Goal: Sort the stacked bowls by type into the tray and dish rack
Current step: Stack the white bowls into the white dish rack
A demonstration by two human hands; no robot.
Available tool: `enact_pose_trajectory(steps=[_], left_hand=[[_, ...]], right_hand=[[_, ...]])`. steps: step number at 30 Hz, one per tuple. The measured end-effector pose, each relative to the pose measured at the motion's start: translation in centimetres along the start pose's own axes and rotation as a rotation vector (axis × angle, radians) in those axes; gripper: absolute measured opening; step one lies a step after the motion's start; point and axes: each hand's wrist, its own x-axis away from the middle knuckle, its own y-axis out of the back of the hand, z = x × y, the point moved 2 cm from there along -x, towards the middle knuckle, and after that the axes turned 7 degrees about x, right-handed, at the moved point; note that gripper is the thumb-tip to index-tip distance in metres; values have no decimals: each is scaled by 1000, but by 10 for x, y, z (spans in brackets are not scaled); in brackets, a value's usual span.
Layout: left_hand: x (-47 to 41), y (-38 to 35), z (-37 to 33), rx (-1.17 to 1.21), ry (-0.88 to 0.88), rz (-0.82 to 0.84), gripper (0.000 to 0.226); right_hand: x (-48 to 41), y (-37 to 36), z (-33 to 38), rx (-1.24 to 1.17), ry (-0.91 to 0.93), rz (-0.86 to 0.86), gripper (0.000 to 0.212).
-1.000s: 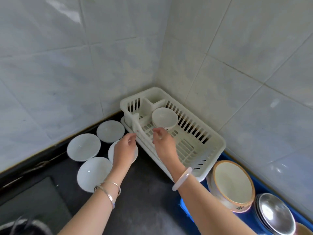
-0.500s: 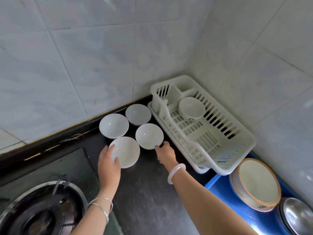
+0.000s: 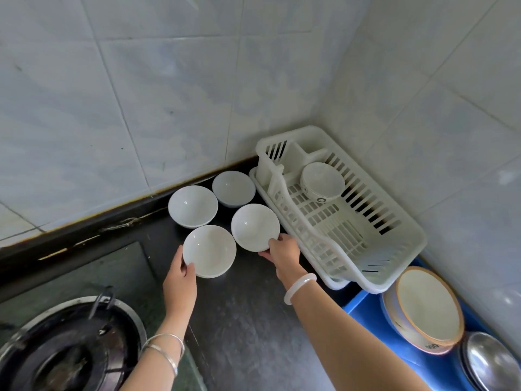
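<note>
Several plain white bowls sit on the dark counter left of the white dish rack [image 3: 400, 249]. My left hand [image 3: 180, 280] grips the near-left white bowl [image 3: 210, 251] at its near rim. My right hand [image 3: 283, 249] holds the near-right white bowl [image 3: 255, 227] at its edge by the rack. Two more white bowls stand behind: one at the left [image 3: 193, 206], one by the wall [image 3: 233, 188]. Inside the rack lies a patterned bowl [image 3: 322, 180] at its far end. On the blue tray [image 3: 363, 306] rest a brown-rimmed bowl stack [image 3: 427, 306] and a steel bowl [image 3: 490, 359].
A gas burner [image 3: 64, 354] sits at the near left on the stove top. Tiled walls close the corner behind the rack and bowls. Dark counter lies between my forearms.
Both hands left the rack and came down to the counter bowls. The left hand closed on the near-left bowl, the right on the near-right bowl. The view swung left.
</note>
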Motion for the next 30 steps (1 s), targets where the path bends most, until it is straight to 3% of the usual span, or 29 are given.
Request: enact_pose_trajectory(steps=[6, 11, 16, 27, 30], left_hand=[[-1, -2, 1, 84, 21, 5, 49], [-1, 0, -2, 339, 98, 23, 40], [-1, 3, -8, 547, 194, 14, 33], [-3, 2, -4, 453, 164, 42, 37], [-5, 3, -1, 444, 174, 38, 37]], right_hand=[[22, 4, 19, 92, 144, 114, 36], [40, -13, 30, 366, 189, 171, 15], [50, -29, 31, 656, 256, 160, 17], [46, -42, 25, 819, 267, 153, 20], [41, -41, 20, 811, 272, 146, 7]])
